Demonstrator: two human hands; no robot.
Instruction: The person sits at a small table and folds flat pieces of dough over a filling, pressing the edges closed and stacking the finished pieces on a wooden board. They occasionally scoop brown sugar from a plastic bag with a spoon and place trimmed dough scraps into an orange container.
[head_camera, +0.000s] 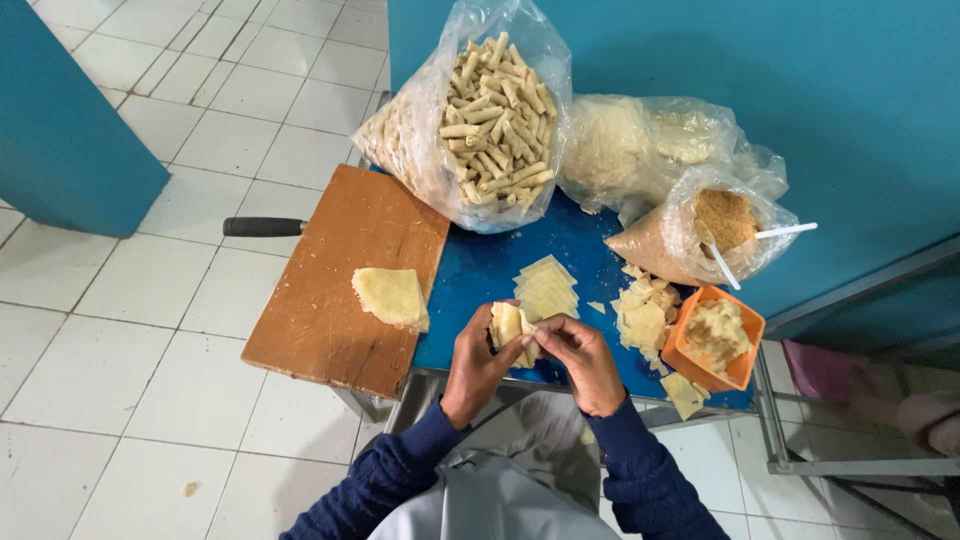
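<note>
My left hand (472, 366) and my right hand (582, 360) meet at the front edge of a small blue table (480, 270). Together they hold a pale yellow pastry sheet (509, 325), folded between the fingers of both hands. Just beyond them lies a neat stack of square pastry sheets (546, 288). To the right sits an orange tub (745, 355) of crumbly filling. A wooden cutting board (335, 260) at the left carries a folded piece of dough (390, 296).
A clear bag of rolled pastry sticks (492, 115) stands at the back, with a bag of pale dough (610, 150) and a bag of brown crumbs (725, 220) holding white utensils. Pastry scraps (642, 315) lie by the tub. A black knife handle (263, 227) juts from behind the board. White tiled floor surrounds.
</note>
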